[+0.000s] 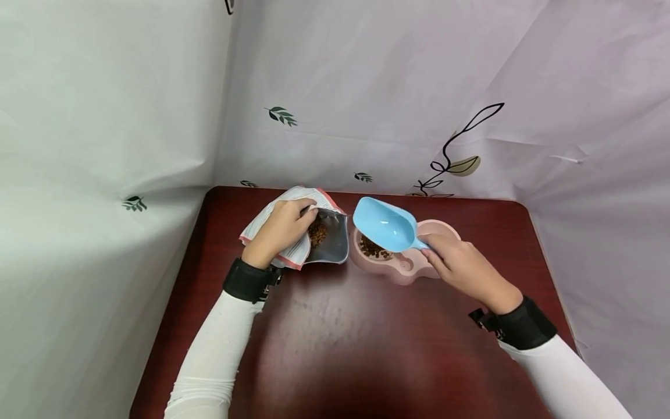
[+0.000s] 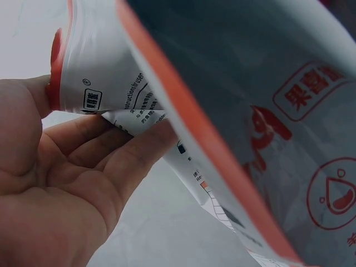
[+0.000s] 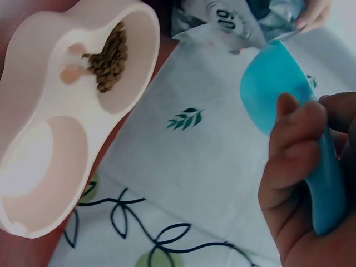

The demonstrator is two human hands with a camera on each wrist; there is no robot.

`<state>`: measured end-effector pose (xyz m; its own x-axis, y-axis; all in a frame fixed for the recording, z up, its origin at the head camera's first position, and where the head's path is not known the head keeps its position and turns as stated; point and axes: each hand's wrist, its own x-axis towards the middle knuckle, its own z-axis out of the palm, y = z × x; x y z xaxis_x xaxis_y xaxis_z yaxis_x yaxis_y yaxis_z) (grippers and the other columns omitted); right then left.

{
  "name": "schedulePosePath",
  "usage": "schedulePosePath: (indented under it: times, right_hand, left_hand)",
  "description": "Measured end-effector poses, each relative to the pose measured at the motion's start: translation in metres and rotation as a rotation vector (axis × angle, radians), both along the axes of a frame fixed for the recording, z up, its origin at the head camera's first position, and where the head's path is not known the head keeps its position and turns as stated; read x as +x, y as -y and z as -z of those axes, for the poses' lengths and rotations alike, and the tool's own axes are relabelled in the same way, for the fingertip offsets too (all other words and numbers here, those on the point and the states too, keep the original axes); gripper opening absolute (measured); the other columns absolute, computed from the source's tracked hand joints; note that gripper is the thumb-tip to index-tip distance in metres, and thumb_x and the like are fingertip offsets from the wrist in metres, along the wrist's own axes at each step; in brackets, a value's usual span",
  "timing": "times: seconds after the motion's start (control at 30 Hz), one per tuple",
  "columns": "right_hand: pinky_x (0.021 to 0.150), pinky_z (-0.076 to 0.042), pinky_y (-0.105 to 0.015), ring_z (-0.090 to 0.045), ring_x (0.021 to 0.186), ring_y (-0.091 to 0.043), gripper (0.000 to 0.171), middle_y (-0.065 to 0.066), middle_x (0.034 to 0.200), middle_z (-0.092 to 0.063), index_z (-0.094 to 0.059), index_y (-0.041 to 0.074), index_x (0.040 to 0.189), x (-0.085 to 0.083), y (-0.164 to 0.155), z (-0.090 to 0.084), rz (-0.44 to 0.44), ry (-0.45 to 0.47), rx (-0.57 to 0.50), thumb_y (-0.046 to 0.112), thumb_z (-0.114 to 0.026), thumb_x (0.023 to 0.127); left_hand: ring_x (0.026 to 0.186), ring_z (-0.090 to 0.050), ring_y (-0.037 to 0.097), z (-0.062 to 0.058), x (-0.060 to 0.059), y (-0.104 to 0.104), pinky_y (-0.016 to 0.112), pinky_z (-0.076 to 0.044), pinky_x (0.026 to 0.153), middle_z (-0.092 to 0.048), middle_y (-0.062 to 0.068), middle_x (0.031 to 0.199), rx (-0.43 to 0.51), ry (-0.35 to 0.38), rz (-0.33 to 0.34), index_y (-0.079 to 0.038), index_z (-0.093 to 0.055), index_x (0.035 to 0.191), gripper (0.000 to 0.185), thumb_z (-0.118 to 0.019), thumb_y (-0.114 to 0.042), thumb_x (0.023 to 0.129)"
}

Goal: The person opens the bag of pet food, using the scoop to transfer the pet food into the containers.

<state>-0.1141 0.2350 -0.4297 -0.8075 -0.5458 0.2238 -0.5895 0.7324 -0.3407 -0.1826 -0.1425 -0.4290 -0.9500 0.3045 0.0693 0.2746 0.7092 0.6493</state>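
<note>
My left hand [image 1: 286, 227] grips the top edge of a white pet food bag [image 1: 267, 213] with red trim. The bag lies on its side, its mouth facing right, and brown kibble [image 1: 317, 231] shows inside. In the left wrist view the fingers [image 2: 139, 147] reach under the bag's printed panel. My right hand [image 1: 467, 266] holds a light blue scoop [image 1: 385, 223] by its handle; the scoop's bowl looks bare inside. Below it stands a pink double pet bowl [image 1: 407, 272], with kibble [image 3: 112, 60] in its left compartment. The right compartment appears bare in the right wrist view.
The dark red table [image 1: 335, 349] carries the bag and bowl near its back edge. White cloth [image 1: 366, 87] with leaf prints hangs behind and on both sides. Black straps [image 1: 247, 280] with small cameras sit on both wrists.
</note>
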Motion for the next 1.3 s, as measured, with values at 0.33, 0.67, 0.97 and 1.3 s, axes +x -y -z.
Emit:
schedulePosePath:
  times: [0.33,0.67,0.97,1.3]
  right_hand:
    - [0.075,-0.056,-0.033,-0.061,0.084,-0.007,0.012,0.008,0.093,-0.067,-0.070,0.012,0.109,0.014,0.029,-0.023,-0.128,-0.024,0.036,0.014,-0.068,0.098]
    - [0.059,-0.040,-0.026,-0.042,0.060,-0.006,0.023,0.011,0.065,-0.038,-0.052,0.017,0.083,-0.001,0.063,-0.032,-0.162,0.086,0.161,0.018,-0.063,0.102]
    - [0.063,-0.046,-0.030,-0.046,0.060,-0.010,0.026,0.007,0.064,-0.044,-0.061,0.015,0.084,-0.020,0.093,-0.033,-0.097,0.258,0.145,0.022,-0.052,0.108]
    - [0.057,-0.038,-0.029,-0.037,0.055,-0.013,0.040,0.005,0.059,-0.031,-0.042,0.013,0.065,-0.030,0.125,-0.025,-0.186,0.139,0.177,0.010,-0.051,0.104]
  left_hand:
    - [0.105,-0.068,0.024,-0.003,0.000,-0.002,0.041,-0.054,0.088,-0.079,0.012,0.092,0.006,0.008,0.000,-0.003,-0.067,0.135,0.039,-0.054,-0.025,0.105]
    - [0.051,-0.033,0.012,-0.001,0.002,-0.002,0.032,-0.035,0.059,-0.048,0.000,0.047,0.004,-0.001,0.003,-0.002,-0.067,0.135,0.039,-0.053,-0.023,0.105]
    - [0.072,-0.061,0.018,0.001,0.005,-0.004,0.035,-0.050,0.072,-0.068,0.006,0.065,0.004,-0.010,-0.007,-0.002,-0.068,0.134,0.039,-0.054,-0.023,0.105]
    - [0.099,-0.073,0.024,0.001,0.006,-0.007,0.044,-0.058,0.092,-0.078,0.016,0.107,0.011,-0.022,0.006,-0.003,-0.069,0.133,0.038,-0.055,-0.023,0.104]
